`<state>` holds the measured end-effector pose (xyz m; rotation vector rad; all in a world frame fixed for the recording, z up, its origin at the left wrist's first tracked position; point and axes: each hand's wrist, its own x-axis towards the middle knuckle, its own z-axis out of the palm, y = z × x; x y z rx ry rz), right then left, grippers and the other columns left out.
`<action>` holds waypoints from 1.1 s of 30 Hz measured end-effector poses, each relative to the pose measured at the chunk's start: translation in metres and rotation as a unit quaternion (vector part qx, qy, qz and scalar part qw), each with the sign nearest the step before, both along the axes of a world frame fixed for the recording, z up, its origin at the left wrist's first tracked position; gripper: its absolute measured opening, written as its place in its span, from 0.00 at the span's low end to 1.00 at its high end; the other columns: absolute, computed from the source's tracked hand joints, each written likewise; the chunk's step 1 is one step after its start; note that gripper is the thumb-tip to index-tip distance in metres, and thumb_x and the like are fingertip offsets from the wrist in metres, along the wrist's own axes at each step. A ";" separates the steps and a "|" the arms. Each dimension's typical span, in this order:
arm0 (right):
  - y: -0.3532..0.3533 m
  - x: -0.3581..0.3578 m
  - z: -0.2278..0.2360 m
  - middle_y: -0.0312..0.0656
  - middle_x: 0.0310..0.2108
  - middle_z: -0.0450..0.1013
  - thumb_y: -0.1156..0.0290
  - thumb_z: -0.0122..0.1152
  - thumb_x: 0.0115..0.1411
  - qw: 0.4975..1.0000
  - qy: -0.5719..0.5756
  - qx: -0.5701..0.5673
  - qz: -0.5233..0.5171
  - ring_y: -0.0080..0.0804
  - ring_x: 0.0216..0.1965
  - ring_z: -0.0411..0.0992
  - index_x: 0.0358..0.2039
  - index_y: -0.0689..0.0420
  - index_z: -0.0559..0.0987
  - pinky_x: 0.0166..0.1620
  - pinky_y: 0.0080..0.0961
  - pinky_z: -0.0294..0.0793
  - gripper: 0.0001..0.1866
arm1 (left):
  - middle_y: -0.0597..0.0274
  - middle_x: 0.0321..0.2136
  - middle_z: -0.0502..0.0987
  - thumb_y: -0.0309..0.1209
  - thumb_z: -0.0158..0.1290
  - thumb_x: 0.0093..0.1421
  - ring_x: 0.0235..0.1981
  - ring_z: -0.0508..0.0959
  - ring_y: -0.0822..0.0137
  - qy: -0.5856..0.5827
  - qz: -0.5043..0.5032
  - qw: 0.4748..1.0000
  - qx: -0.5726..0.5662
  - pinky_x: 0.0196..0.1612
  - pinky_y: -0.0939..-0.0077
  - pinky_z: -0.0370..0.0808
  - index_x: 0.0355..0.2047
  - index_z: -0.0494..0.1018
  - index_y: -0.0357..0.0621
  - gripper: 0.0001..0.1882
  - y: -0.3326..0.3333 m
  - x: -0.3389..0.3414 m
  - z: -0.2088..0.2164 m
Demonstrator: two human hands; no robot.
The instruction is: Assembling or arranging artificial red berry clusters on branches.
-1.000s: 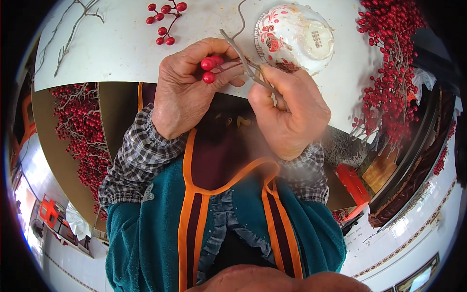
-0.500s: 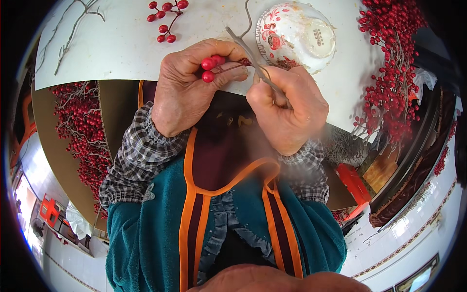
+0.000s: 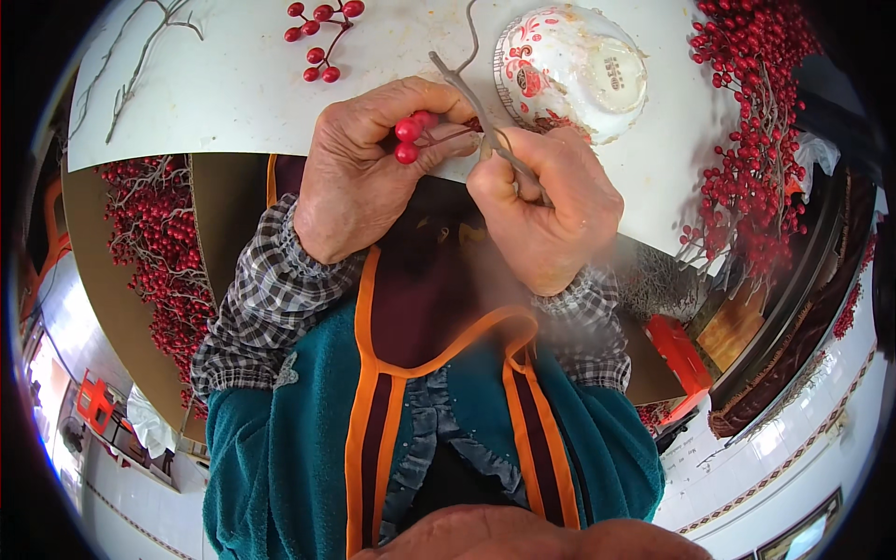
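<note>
My left hand (image 3: 369,173) pinches a small sprig of red artificial berries (image 3: 408,140); its stem runs right between thumb and fingertips. A bare grey-brown twig (image 3: 459,84) is gripped in my right hand (image 3: 551,205), its blunt upper end sticking out up and left past the fingers. The sprig's stem end meets the twig between the two hands; the exact join is hidden by my fingers. Just beyond my right hand, an upturned white bowl with red patterns (image 3: 583,75) has a brownish residue on it. Another red berry sprig (image 3: 325,37) lies on the white tabletop (image 3: 233,103).
Bare branches (image 3: 140,70) lie at the far left of the table. A heap of berry branches (image 3: 756,140) covers the right edge. More berry branches (image 3: 159,252) fill a cardboard box at lower left. A red object (image 3: 679,359) is at lower right.
My left hand and its berry sprig have shifted slightly right, toward the twig. My right hand has edged slightly left. Both grips are kept.
</note>
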<state>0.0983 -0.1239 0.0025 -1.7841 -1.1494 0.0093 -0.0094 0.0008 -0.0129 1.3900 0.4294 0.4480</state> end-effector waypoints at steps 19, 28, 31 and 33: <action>-0.002 0.000 0.010 0.37 0.16 0.65 0.83 0.66 0.47 0.998 0.038 -0.027 -0.038 0.23 0.16 0.62 0.31 0.62 0.80 0.20 0.21 0.61 0.09 | 0.60 0.35 0.80 0.22 0.55 0.62 0.34 0.81 0.71 0.002 0.001 0.994 -0.106 0.41 0.80 0.78 0.44 0.75 0.35 0.10 0.003 -0.001 0.001; 0.000 0.000 0.010 0.37 0.16 0.65 0.84 0.65 0.42 0.998 0.006 -0.044 -0.043 0.27 0.16 0.63 0.29 0.60 0.79 0.19 0.22 0.62 0.10 | 0.62 0.35 0.79 0.19 0.55 0.60 0.36 0.79 0.73 0.015 0.005 0.999 -0.034 0.44 0.79 0.79 0.42 0.75 0.34 0.09 0.002 0.001 0.007; 0.001 -0.002 0.009 0.36 0.17 0.65 0.84 0.64 0.41 0.998 -0.023 -0.042 -0.046 0.27 0.16 0.63 0.28 0.59 0.78 0.19 0.22 0.62 0.11 | 0.61 0.36 0.79 0.19 0.56 0.59 0.38 0.79 0.73 0.018 0.009 1.000 -0.004 0.45 0.79 0.79 0.43 0.75 0.35 0.11 0.001 0.001 0.008; 0.001 -0.003 0.008 0.36 0.17 0.65 0.85 0.64 0.40 0.998 -0.031 -0.039 -0.048 0.27 0.16 0.63 0.27 0.58 0.78 0.19 0.22 0.63 0.12 | 0.59 0.38 0.81 0.21 0.58 0.58 0.39 0.80 0.71 0.039 0.006 0.999 0.022 0.45 0.79 0.78 0.45 0.75 0.36 0.14 0.001 0.001 0.008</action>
